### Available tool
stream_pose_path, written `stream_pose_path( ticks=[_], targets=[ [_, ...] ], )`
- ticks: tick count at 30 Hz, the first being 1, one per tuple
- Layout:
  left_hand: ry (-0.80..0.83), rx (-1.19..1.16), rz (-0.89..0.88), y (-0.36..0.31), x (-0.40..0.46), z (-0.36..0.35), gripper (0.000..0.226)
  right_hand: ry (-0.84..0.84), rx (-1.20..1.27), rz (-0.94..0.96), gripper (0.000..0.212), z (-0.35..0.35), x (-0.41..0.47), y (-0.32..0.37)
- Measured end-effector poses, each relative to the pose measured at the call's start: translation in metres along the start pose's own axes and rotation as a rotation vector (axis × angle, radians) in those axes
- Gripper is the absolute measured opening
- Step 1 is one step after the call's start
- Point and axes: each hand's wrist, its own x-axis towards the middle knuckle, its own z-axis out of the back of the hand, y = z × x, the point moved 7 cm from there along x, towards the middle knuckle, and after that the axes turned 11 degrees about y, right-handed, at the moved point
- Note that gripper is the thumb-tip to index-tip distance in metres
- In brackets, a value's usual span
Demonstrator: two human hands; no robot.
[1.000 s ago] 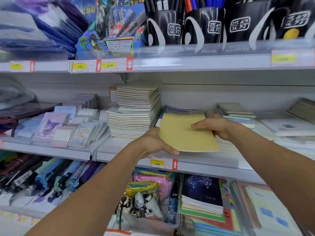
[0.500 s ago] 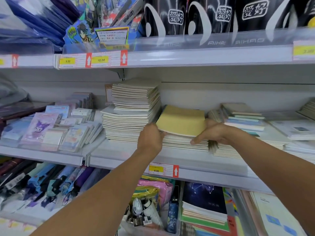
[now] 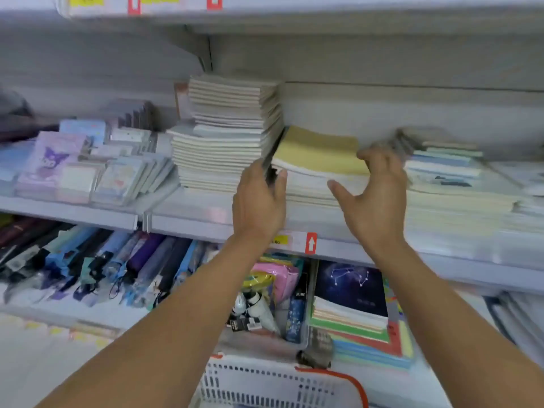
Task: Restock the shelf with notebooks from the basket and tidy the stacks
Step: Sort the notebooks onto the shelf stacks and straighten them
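Note:
A yellow notebook (image 3: pixel 318 150) lies on top of a low stack of notebooks (image 3: pixel 309 189) on the middle shelf (image 3: pixel 188 214). A tall stack of pale notebooks (image 3: pixel 226 134) stands just left of it, with a dark cover (image 3: pixel 272 154) upright between the two. My left hand (image 3: pixel 259 201) reaches up at the low stack's left front corner, fingers straight beside the dark cover. My right hand (image 3: pixel 374 195), blurred, is spread at the stack's right side and holds nothing. The white basket (image 3: pixel 279 378) with an orange rim sits at the bottom edge.
More notebook stacks (image 3: pixel 447 178) fill the shelf to the right, and small packaged notepads (image 3: pixel 79 169) lie to the left. Below are folded umbrellas (image 3: pixel 88 266), a starry dark notebook on coloured stacks (image 3: pixel 353 287), and a bin of small items (image 3: pixel 265 304). A shelf edge overhangs above.
The yellow notebook has gone from my hands onto the low stack. My right hand has let go and spread open at its right side. The view has tilted down to the basket.

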Motion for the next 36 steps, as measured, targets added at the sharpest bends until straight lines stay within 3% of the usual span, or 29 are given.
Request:
stream_pose_path(
  ticks=[1,2,3,6,8,10,13,15,20,22,24,26,28,29,31,33,35,36],
  targets=[
    [-0.069,-0.072,-0.103,0.002,-0.024,0.010,0.040,-0.095,0.143,0.093,0.027,-0.006,-0.038,0.013],
    [-0.117,-0.117,-0.188,0.010,-0.051,0.018,0.034,-0.080,0.267,0.133,0.014,-0.024,-0.077,0.017],
    [-0.150,-0.120,-0.238,0.024,-0.079,0.021,0.026,0.029,0.348,0.133,0.016,-0.055,-0.113,0.014],
    [-0.122,-0.096,-0.168,0.082,-0.159,0.015,0.016,0.596,0.332,-0.039,0.031,-0.183,-0.233,-0.032],
    [0.015,-0.100,-0.032,0.136,-0.211,0.000,0.014,0.892,0.260,-0.197,0.030,-0.248,-0.320,-0.084],
    [0.182,-0.091,0.213,0.198,-0.266,-0.016,0.014,1.189,0.147,-0.393,0.024,-0.280,-0.396,-0.126],
    [0.480,-0.013,0.767,0.281,-0.362,-0.043,0.023,1.502,-0.087,-0.555,0.092,-0.289,-0.465,-0.167],
    [0.600,-0.062,0.992,0.304,-0.408,-0.054,0.030,1.527,-0.212,-0.528,0.104,-0.294,-0.469,-0.185],
    [0.765,-0.109,1.118,0.322,-0.447,-0.066,0.040,1.536,-0.426,-0.413,0.121,-0.322,-0.449,-0.217],
    [0.804,-0.071,1.202,0.331,-0.459,-0.064,0.037,1.584,-0.488,-0.462,0.127,-0.323,-0.458,-0.226],
    [0.838,-0.030,1.273,0.337,-0.470,-0.064,0.028,1.558,-0.604,-0.477,0.113,-0.317,-0.465,-0.226],
    [0.859,-0.116,1.388,0.333,-0.473,-0.069,0.044,1.610,-0.657,-0.380,0.087,-0.321,-0.466,-0.206],
    [0.862,-0.372,1.644,0.317,-0.479,-0.081,0.066,1.843,-0.608,-0.225,0.063,-0.333,-0.467,-0.170],
    [0.852,-0.528,1.793,0.305,-0.481,-0.087,0.076,2.043,-0.499,-0.208,0.055,-0.337,-0.471,-0.147],
    [0.701,-0.757,2.015,0.291,-0.486,-0.095,0.092,2.397,-0.100,-0.441,0.048,-0.331,-0.475,-0.096],
    [0.483,-0.765,2.064,0.297,-0.491,-0.088,0.059,2.506,0.179,-0.708,0.054,-0.324,-0.474,-0.071],
    [0.380,-0.661,2.038,0.304,-0.497,-0.076,0.020,2.281,0.288,-0.875,0.054,-0.333,-0.475,-0.088],
    [0.399,-0.638,2.012,0.302,-0.496,-0.071,0.014,2.073,0.207,-0.809,0.052,-0.343,-0.471,-0.111]
  ],
)
